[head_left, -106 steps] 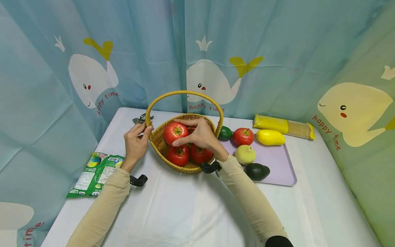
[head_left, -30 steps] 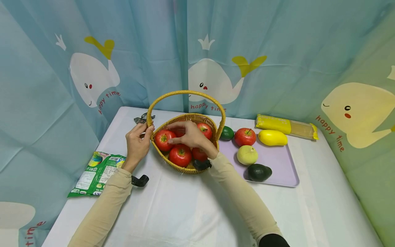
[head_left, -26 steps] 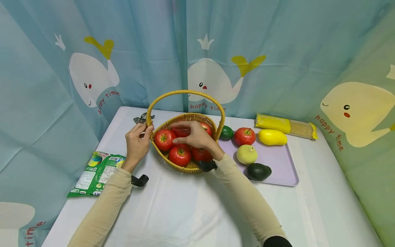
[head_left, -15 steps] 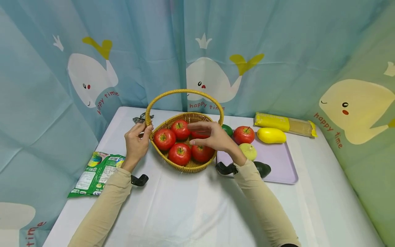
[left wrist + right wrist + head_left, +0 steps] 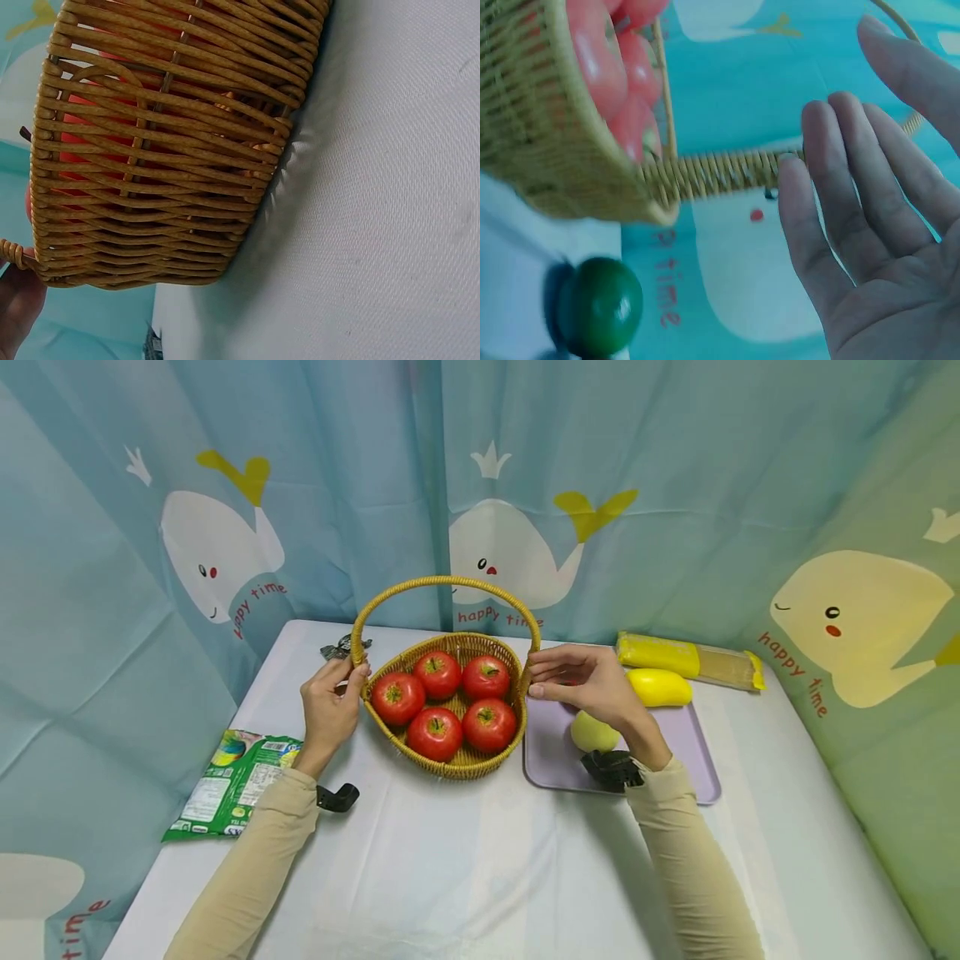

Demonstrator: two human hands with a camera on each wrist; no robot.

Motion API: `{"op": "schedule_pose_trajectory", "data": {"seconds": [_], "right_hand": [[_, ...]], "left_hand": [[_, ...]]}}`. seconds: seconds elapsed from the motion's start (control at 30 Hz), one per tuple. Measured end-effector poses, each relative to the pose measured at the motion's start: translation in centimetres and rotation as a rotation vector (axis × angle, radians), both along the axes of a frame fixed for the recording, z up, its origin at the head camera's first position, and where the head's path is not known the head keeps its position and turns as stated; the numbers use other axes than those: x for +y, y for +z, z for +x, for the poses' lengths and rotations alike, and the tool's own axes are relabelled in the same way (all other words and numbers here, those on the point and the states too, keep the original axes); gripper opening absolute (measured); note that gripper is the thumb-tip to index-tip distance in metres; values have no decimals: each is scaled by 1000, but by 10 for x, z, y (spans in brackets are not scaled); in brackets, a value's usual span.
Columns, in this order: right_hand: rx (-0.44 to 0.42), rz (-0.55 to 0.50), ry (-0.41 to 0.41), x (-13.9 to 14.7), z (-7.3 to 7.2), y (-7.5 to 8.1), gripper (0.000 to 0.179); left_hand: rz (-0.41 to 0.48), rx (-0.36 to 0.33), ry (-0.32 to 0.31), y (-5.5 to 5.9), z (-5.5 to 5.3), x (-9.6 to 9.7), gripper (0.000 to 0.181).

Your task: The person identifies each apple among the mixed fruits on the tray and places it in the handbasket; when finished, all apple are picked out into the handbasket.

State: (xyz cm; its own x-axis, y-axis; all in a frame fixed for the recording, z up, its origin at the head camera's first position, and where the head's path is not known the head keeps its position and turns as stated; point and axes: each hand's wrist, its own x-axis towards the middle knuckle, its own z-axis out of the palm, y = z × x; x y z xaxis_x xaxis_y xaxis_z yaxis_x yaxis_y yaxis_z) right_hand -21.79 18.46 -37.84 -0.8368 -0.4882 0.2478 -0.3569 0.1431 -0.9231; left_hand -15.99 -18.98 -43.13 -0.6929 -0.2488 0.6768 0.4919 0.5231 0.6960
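Note:
A woven yellow basket (image 5: 467, 771) with a tall arched handle (image 5: 447, 581) stands on the white table, several red apples (image 5: 436, 734) inside. My left hand (image 5: 330, 710) pinches the left foot of the handle, as the left wrist view also shows at its edge, by the wicker wall (image 5: 157, 150). At the basket's right side is my right hand (image 5: 600, 689), fingers extended and thumb apart, holding nothing; its fingertips overlap the right foot of the handle. In the right wrist view a dark green round fruit (image 5: 604, 307) lies beside the basket.
Right of the basket, a lilac tray (image 5: 551, 760) carries a pale green fruit (image 5: 594, 732) and a yellow mango (image 5: 660, 687), partly behind my right hand. Behind it lies a yellow noodle packet (image 5: 690, 660). A green snack bag (image 5: 232, 785) and a dark wrapped candy (image 5: 343, 647) lie left.
The apple my right hand held earlier now lies in the basket's left part. That hand has let go and moved right, out to the handle's right foot. My left hand stays put.

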Motion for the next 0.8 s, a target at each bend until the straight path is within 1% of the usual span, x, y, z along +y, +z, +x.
{"op": "schedule_pose_trajectory", "data": {"seconds": [0.1,0.17,0.23,0.3,0.43,0.53,0.67,0.8], "right_hand": [[8,-29,-59,15,-5,0,47],[-5,-43,-96,25,-10,-1,53],[-22,-30,-139,34,-16,-3,60],[-44,14,-186,43,-22,-6,67],[-103,160,-249,58,-30,-12,78],[-153,240,-253,67,-34,-16,85],[-194,317,-246,76,-40,-23,88],[-227,366,-226,84,-45,-31,89]], "left_hand": [[-3,1,4,-1,0,0,15],[-3,2,6,-2,-1,0,14],[-2,4,9,-4,-2,-1,14],[-1,6,10,-9,-5,-4,14],[-2,4,15,-22,-14,-10,15],[0,-1,9,-28,-18,-15,17],[9,2,-16,-29,-19,-17,19],[10,2,-27,-29,-19,-17,20]]}}
